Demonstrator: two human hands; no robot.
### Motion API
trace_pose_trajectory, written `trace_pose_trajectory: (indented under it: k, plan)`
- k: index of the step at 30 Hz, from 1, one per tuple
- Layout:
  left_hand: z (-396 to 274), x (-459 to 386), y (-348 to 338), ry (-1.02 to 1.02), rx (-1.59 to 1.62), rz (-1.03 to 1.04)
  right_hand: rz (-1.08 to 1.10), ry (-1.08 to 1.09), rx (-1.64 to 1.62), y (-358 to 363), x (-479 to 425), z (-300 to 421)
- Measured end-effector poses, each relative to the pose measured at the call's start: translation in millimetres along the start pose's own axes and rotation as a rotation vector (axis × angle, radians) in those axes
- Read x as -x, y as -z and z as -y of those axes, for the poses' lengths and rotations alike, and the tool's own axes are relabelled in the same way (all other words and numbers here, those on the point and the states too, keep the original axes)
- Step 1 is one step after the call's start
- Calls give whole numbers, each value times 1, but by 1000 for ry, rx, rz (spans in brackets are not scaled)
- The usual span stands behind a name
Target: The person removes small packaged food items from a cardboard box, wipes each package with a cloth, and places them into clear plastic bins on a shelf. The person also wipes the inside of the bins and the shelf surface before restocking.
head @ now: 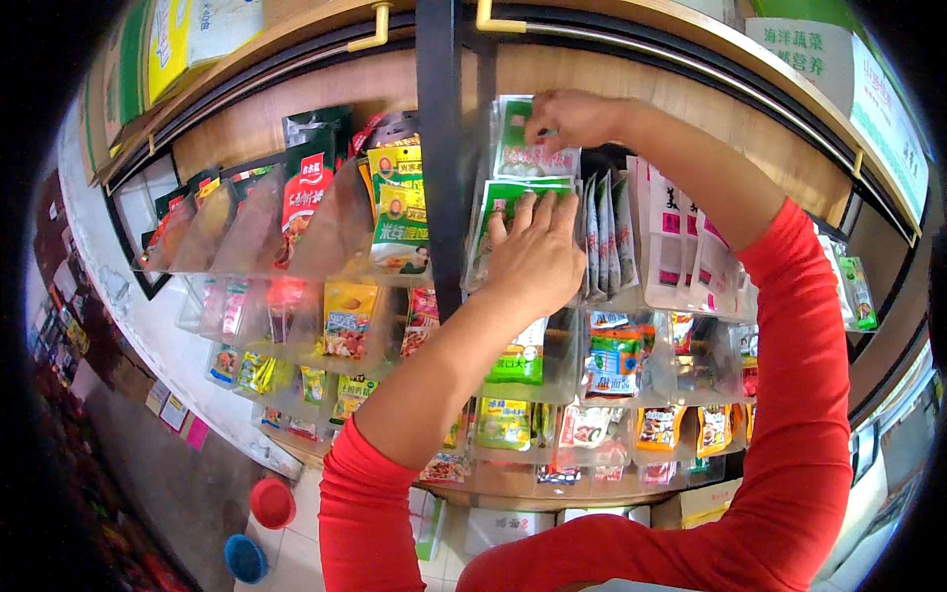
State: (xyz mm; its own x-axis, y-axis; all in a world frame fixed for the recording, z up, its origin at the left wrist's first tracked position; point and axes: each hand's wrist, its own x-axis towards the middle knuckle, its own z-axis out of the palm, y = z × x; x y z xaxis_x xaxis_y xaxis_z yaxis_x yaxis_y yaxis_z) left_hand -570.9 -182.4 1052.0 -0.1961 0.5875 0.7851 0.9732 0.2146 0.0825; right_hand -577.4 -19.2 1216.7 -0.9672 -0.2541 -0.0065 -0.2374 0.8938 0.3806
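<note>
My left hand [538, 255] lies with spread fingers across the front of a green-and-white packet [510, 196] in a clear plastic bin of the top row. Behind that packet, a second green-and-white packet [514, 122] stands higher, its top above the bin. The curled fingers of my right hand [573, 122] touch its upper right part; whether they pinch it cannot be made out. Just right of my left hand, several slim packets [610, 233] stand edge-on. Beyond them are white packets with pink print [669, 237].
A dark upright post [442, 148] divides the rack left of my hands. Clear bins [555, 370] with seasoning packets descend in tiers. Above runs a metal rail [629, 37], with cartons [803, 52] on the shelf over it. Red [272, 503] and blue [245, 559] basins sit on the floor.
</note>
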Motion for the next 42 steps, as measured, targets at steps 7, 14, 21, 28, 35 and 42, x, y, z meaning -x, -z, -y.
trace_pose_trajectory:
  k: [7, 14, 21, 28, 35, 42]
  plan:
    - [-10, -9, 9, 34, 36, 131, -217, 105, -49, 0, 26, -20]
    - [10, -15, 20, -40, -53, 42, -362, -242, 126, 39, 113, 60]
    - [28, -24, -8, 15, -58, 184, -136, -333, 151, -60, 138, 153]
    - [-2, 10, 57, -129, 150, -248, -674, -165, 42, -73, 171, 205]
    - [-80, 215, 17, 117, 677, -151, -363, 104, -714, -209, 222, 299]
    - [-99, 419, -71, 146, 551, 1360, 407, -181, -985, -401, 277, 374]
